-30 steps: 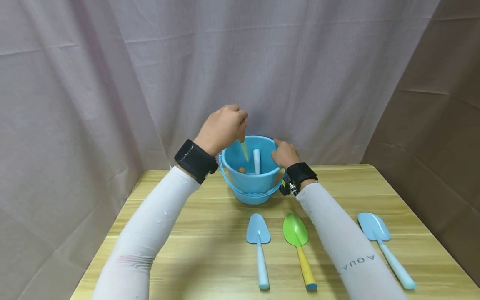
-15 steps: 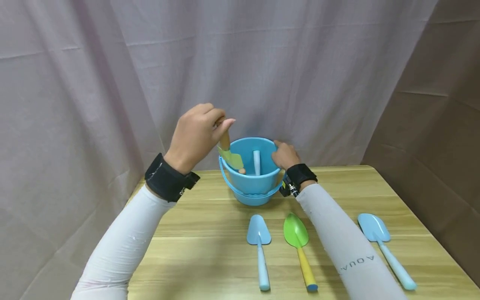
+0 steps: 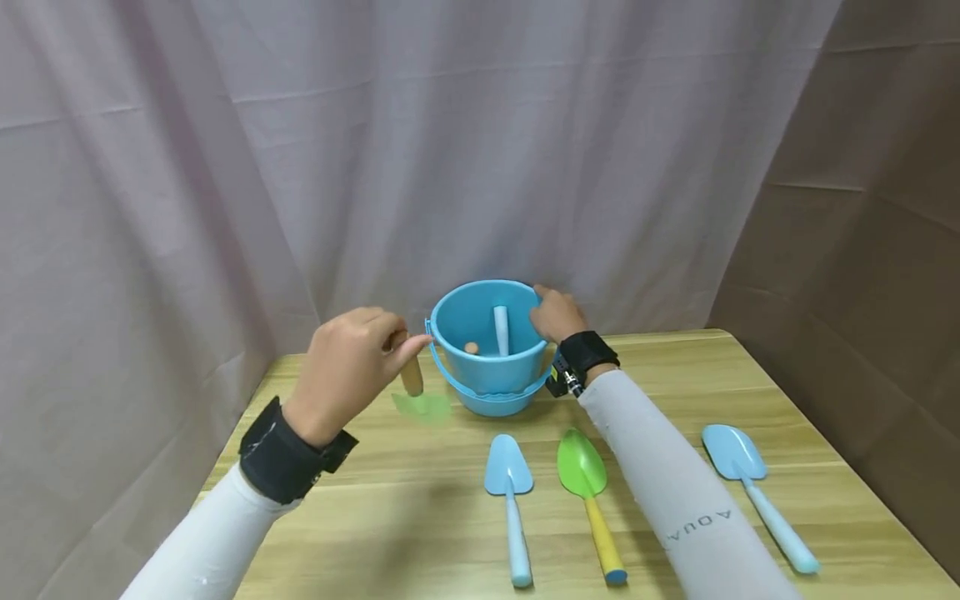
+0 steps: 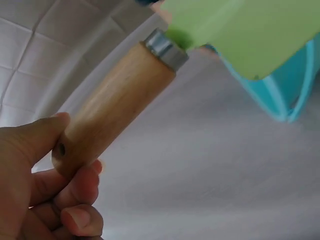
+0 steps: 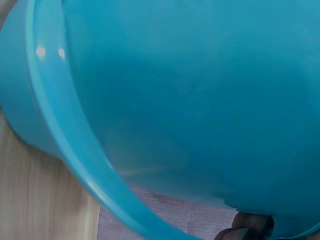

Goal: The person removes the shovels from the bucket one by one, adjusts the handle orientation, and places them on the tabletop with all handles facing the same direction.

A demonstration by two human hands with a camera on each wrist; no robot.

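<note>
Since a moment ago the left hand (image 3: 347,373) has lifted the little green-bladed trowel with a wooden handle (image 3: 415,388) out of the round blue plastic bucket (image 3: 487,350), and it's now low at the bucket's 9 o'clock, pinched by the handle end so the blade hangs down. Right hand (image 3: 553,314) grips the bucket rim at 3 o'clock, probably just steadying it.

A light wooden bench (image 3: 375,517) carries a blue bucket (image 3: 491,379) at its far middle. Nearer lie three trowels, blades pointing far: a pale blue trowel (image 3: 510,500), just right of it a green trowel (image 3: 588,496), and, well apart at the right, another blue trowel (image 3: 753,492).
</note>
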